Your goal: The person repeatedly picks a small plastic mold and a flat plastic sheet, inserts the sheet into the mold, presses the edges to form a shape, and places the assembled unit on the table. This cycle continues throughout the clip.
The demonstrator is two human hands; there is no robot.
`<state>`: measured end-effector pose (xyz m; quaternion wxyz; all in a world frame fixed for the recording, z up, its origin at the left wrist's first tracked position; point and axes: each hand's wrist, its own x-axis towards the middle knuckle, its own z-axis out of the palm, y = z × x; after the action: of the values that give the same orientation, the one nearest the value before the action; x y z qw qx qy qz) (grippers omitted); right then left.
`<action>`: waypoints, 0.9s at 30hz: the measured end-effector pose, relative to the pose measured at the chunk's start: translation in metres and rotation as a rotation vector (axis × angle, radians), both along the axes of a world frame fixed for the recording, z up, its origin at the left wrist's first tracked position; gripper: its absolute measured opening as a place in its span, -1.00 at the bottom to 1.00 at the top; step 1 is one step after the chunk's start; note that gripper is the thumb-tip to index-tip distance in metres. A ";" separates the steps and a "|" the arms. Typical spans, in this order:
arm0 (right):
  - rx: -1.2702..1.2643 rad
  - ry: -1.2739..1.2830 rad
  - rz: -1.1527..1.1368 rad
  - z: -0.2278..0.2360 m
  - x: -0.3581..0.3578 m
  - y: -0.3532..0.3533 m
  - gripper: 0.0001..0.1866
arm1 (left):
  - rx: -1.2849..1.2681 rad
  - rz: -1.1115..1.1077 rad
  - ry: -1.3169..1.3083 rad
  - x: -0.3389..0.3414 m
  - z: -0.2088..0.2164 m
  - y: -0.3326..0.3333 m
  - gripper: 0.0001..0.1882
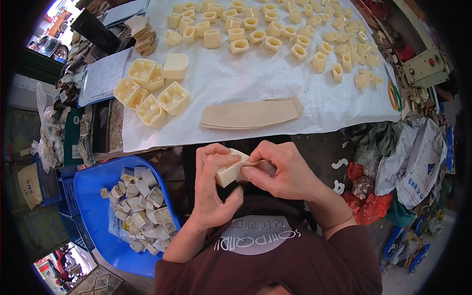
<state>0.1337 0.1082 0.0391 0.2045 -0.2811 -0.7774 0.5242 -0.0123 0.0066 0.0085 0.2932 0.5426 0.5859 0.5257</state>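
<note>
My left hand point(209, 189) is closed round a cream moulded block point(226, 175), held over my lap just off the table's front edge. My right hand point(290, 169) pinches a thin beige strip point(266, 167) between thumb and fingers. That strip lies against the right side of the block; its far end is hidden behind my fingers. On the table, straight ahead of my hands, lies a stack of curved beige sheet pieces point(250, 114). Several larger hollow cream mouldings point(174, 97) stand to its left.
Many small hollow cream pieces point(236, 34) cover the back of the white-covered table point(167, 135). A blue tub point(91, 216) at lower left holds pale pieces point(142, 206). Scissors point(393, 96) lie at the right edge, with plastic bags point(415, 162) below. A clipboard point(103, 78) sits at left.
</note>
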 end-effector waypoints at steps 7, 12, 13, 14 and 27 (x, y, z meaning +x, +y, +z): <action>0.266 0.226 -0.176 -0.020 -0.002 0.005 -0.68 | 0.031 0.134 -0.087 0.004 -0.003 -0.001 -0.74; 0.668 0.287 -0.043 -0.004 0.016 -0.025 -0.64 | -0.032 0.106 -0.408 -0.006 0.001 -0.001 -0.72; 0.524 0.292 0.030 -0.012 0.017 -0.043 -0.61 | -0.017 0.089 -0.427 -0.006 0.002 0.000 -0.72; 0.356 0.189 0.114 -0.020 0.013 -0.054 -0.59 | -0.002 0.072 -0.446 -0.007 0.003 0.000 -0.72; -0.851 0.755 -0.139 -0.043 -0.008 -0.039 -0.43 | 0.085 -0.103 -0.742 -0.011 -0.005 -0.008 -0.71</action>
<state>0.1261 0.0697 -0.0036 0.3708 -0.1824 -0.3508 0.8404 -0.0237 -0.0017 0.0032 0.4887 0.3557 0.3894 0.6950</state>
